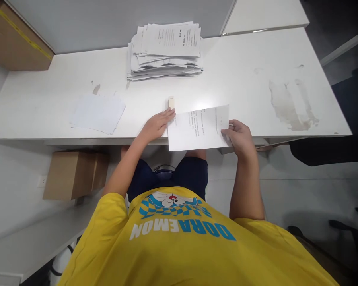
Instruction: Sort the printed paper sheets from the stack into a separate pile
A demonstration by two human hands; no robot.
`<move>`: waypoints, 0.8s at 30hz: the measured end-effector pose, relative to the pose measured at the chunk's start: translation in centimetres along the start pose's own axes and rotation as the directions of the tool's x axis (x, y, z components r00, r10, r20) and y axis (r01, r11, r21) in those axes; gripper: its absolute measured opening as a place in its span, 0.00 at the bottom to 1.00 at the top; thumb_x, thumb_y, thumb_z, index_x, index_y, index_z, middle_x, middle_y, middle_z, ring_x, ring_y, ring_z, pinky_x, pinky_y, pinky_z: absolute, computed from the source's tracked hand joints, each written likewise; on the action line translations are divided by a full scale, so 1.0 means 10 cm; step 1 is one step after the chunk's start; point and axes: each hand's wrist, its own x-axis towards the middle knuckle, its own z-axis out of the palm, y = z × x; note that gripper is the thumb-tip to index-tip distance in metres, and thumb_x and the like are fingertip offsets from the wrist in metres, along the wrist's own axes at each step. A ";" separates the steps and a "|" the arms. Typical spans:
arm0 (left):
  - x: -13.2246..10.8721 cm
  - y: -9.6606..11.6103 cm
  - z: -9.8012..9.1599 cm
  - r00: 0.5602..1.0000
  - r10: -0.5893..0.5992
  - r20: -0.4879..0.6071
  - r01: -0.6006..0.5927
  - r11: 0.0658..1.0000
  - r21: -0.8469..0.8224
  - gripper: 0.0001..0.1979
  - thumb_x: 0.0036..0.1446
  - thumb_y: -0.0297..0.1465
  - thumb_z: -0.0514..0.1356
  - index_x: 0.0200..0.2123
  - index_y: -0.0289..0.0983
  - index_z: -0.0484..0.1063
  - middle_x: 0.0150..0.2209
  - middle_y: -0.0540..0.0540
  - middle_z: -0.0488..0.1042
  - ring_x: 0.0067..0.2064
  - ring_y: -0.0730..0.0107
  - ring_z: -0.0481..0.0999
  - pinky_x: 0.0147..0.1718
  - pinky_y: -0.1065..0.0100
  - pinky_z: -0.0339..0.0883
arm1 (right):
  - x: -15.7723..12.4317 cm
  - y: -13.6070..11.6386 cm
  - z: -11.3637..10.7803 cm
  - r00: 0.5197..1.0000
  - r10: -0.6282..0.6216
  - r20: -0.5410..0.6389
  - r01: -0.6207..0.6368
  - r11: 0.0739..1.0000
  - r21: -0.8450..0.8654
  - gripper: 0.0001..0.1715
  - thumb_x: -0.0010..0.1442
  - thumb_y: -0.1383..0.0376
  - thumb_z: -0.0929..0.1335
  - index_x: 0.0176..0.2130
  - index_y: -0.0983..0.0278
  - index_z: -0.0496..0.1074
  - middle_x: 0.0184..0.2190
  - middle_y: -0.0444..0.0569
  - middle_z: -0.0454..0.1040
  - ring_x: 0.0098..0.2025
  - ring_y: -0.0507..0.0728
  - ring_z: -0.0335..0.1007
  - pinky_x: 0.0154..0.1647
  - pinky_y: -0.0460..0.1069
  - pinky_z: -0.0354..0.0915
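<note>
Two hands frame a single printed sheet [197, 128] at the middle of the frame, where it lies on the near edge of the white bench [241, 79] with its lower part overhanging the lap. The sheet's long axis runs left to right across the picture, tilted slightly, its right end a little higher. The right hand [240, 137] pinches the sheet's right edge, fingers curled over it and thumb on top. The left hand [157, 125] lies flat and open on the bench, fingers together, their tips touching the sheet's upper left corner; it holds nothing. Each hand sits at one end of the sheet, so neither is clearly nearer, though only the right has a grip.

Just above the left fingertips, a small pale block [171, 102], perhaps an eraser, stands apart from the sheet. Higher, at upper centre, is a thick, untidy stack of printed papers [165, 51]. A few blank sheets [98, 113] lie well to the left of the left hand.
</note>
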 end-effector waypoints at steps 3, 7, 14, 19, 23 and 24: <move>-0.02 0.05 0.03 1.000 -0.018 -0.006 0.018 0.999 0.046 0.29 0.65 0.22 0.47 0.67 0.44 0.63 0.68 0.49 0.63 0.71 0.67 0.59 0.68 0.48 0.60 | 0.00 0.02 -0.02 1.000 0.012 0.010 -0.013 1.000 0.022 0.15 0.40 0.64 0.71 0.34 0.59 0.71 0.27 0.43 0.75 0.29 0.56 0.70 0.27 0.48 0.64; -0.03 0.12 0.08 0.999 -0.049 -0.002 0.049 0.989 0.137 0.32 0.60 0.20 0.50 0.67 0.41 0.62 0.69 0.45 0.62 0.72 0.63 0.59 0.69 0.48 0.57 | 0.01 0.05 -0.05 1.000 0.018 0.003 -0.018 1.000 0.013 0.16 0.41 0.64 0.72 0.35 0.59 0.72 0.29 0.44 0.76 0.30 0.57 0.72 0.28 0.49 0.65; -0.05 0.18 0.08 0.999 -0.052 -0.004 0.051 0.976 0.211 0.36 0.56 0.21 0.52 0.69 0.39 0.60 0.69 0.42 0.62 0.71 0.58 0.59 0.68 0.48 0.57 | -0.02 0.03 0.01 0.999 0.020 0.040 -0.021 1.000 0.020 0.16 0.39 0.62 0.72 0.33 0.58 0.72 0.27 0.44 0.76 0.29 0.58 0.71 0.27 0.50 0.65; -0.09 0.16 0.01 0.998 -0.056 0.012 0.054 0.989 0.134 0.37 0.58 0.25 0.52 0.71 0.40 0.53 0.72 0.44 0.56 0.74 0.56 0.50 0.70 0.48 0.53 | 0.02 -0.13 -0.16 0.998 -0.014 -0.067 0.019 0.997 0.069 0.15 0.37 0.65 0.73 0.31 0.58 0.74 0.27 0.45 0.76 0.28 0.56 0.69 0.28 0.50 0.63; -0.08 0.14 -0.04 0.997 -0.073 0.027 0.071 0.995 0.075 0.38 0.61 0.29 0.52 0.73 0.44 0.45 0.74 0.47 0.49 0.76 0.55 0.43 0.71 0.47 0.50 | 0.30 -0.45 -0.17 0.948 -0.119 -0.294 0.180 0.965 0.190 0.14 0.35 0.70 0.71 0.28 0.59 0.73 0.23 0.44 0.70 0.25 0.52 0.64 0.28 0.49 0.60; -0.08 0.14 -0.05 0.996 -0.084 0.032 0.082 0.994 0.074 0.37 0.63 0.31 0.52 0.74 0.45 0.44 0.74 0.47 0.48 0.76 0.55 0.42 0.71 0.47 0.49 | 0.42 -0.55 -0.11 0.937 -0.137 -0.322 0.210 0.956 0.204 0.13 0.36 0.71 0.71 0.28 0.59 0.72 0.22 0.43 0.68 0.25 0.51 0.62 0.27 0.48 0.59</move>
